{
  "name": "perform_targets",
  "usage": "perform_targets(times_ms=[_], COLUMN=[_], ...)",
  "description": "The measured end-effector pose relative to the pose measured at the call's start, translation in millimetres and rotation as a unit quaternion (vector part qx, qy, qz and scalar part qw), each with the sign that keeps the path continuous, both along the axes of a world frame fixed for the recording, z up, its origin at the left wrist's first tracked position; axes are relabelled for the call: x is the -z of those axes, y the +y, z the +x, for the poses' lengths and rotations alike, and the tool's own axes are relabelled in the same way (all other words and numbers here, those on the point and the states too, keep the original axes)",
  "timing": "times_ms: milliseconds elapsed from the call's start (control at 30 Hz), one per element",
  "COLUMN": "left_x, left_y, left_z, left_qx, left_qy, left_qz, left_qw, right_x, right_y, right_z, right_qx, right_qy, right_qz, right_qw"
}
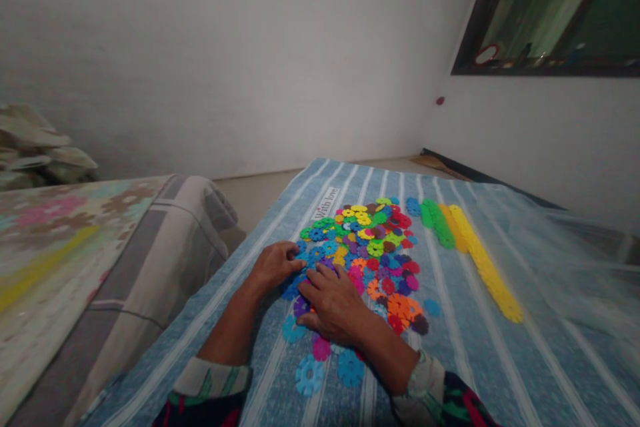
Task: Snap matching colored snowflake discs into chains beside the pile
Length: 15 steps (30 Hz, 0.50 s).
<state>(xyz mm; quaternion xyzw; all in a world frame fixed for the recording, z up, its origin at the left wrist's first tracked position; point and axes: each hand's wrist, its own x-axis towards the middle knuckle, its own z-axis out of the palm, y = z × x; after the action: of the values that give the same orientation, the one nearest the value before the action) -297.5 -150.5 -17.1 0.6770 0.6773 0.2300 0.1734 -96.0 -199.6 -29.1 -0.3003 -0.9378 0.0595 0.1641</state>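
A pile of interlocking plastic flower discs (376, 248) in many colours lies on the blue striped cloth. At the pile's left edge is my left hand (276, 267), thumb and fingers curled in around a blue disc (301, 247); how many discs it holds is hidden. My right hand (334, 299) rests palm down over the near left part, fingers apart, touching discs. Closer to me lie loose light-blue discs (309, 375) and a pink disc (321, 348). Right of the pile, discs of one colour form overlapping rows: a long yellow row (487, 267), an orange row (454, 227), and a green row (438, 223).
A short blue stack (413, 207) sits beside the green row. Clear plastic sheeting (565, 260) covers the cloth's right side. On the left stands another surface with a flowered cover (125, 213). A white wall (260, 67) rises behind, with a dark-framed window (545, 13) at right.
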Motion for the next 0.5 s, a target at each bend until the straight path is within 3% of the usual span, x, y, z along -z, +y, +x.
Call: perform_targets(times_ms=[500], left_x=[-3.1], left_y=[-7.1], left_z=[4.3], left_qx=[-0.021], left_qy=[-0.017], left_qz=[-0.030], left_qw=[0.999], right_x=[3.2], right_y=[-7.1], right_z=[10.3], right_qx=[0.122], right_qy=[-0.014], right_qz=[0.034], right_qw=[0.992])
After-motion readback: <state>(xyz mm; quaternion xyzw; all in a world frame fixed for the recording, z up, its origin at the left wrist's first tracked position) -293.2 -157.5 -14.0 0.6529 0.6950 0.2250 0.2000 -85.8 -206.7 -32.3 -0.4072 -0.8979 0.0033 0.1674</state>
